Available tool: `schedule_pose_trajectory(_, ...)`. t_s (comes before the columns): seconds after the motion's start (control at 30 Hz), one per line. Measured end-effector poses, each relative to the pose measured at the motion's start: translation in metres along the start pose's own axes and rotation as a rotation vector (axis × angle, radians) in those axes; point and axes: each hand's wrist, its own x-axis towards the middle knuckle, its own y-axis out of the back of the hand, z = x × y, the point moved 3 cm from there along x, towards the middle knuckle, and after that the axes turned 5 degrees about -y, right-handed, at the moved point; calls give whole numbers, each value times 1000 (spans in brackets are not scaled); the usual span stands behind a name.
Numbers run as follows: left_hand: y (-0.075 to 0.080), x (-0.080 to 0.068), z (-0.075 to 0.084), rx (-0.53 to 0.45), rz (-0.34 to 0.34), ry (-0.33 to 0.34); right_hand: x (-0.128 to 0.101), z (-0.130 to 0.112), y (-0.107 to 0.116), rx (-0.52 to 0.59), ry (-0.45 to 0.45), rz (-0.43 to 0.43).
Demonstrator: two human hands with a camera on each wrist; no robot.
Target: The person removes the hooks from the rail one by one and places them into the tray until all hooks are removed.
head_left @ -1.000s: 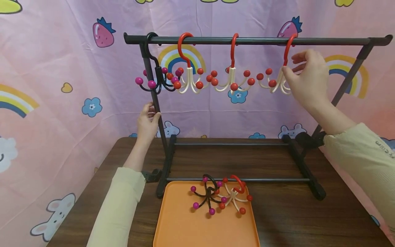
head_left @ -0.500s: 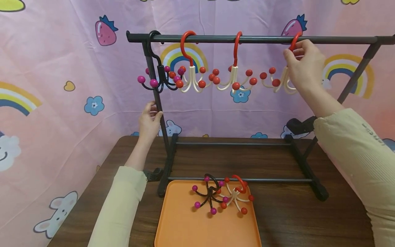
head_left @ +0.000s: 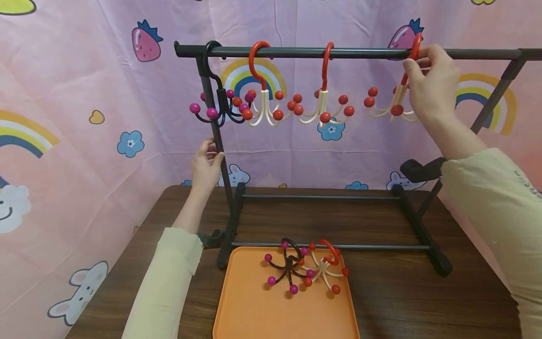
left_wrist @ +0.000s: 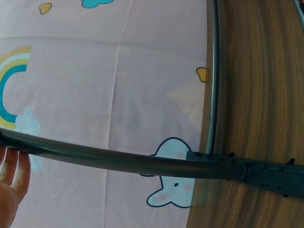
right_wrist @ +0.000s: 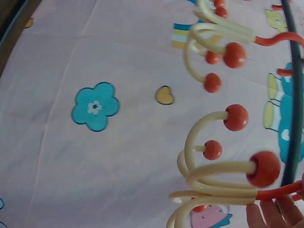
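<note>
My right hand (head_left: pixel 436 80) pinches the red hook of a cream claw hanger (head_left: pixel 398 96) with red ball tips. The top of that hook stands above the rack's black top rail (head_left: pixel 368 53), and the hanger tilts slightly. In the right wrist view the same hanger (right_wrist: pixel 223 195) shows its cream prongs, with fingertips right at the hook's base. My left hand (head_left: pixel 205 167) grips the left upright (head_left: pixel 217 127) of the rack, thumb in front and fingers behind. Left of the held hanger, two red-and-cream hangers (head_left: pixel 264 108) and a black one with magenta balls (head_left: pixel 222 101) hang from the rail.
An orange tray (head_left: pixel 271 315) lies on the wooden table (head_left: pixel 406 296) in front of the rack. On it are a black claw hanger (head_left: pixel 290 266) and a red-and-cream one (head_left: pixel 323 268), overlapping. A patterned cloth (head_left: pixel 169 108) hangs behind.
My right hand has gone up from the prongs to the hook, taken hold of it and raised the hanger, shifting it slightly right. The left hand keeps its grip on the upright.
</note>
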Motion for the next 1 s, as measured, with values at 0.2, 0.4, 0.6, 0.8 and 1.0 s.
schedule_pose_trajectory(0.2,-1,0,0,-9,6,-5,-9,-2,16,142,22,11)
schedule_pose_trajectory(0.4,-1,0,-1,-13,5,0,-25,8,27,152,30,30)
schedule_pose_trajectory(0.6,-1,-1,0,-15,6,4,-45,23,35,158,7,37)
schedule_pose_trajectory(0.8,-1,-1,0,-13,2,3,-69,42,34,52,22,31)
schedule_pose_trajectory(1.0,-1,-1,-2,-12,7,4,-94,56,31,45,43,45)
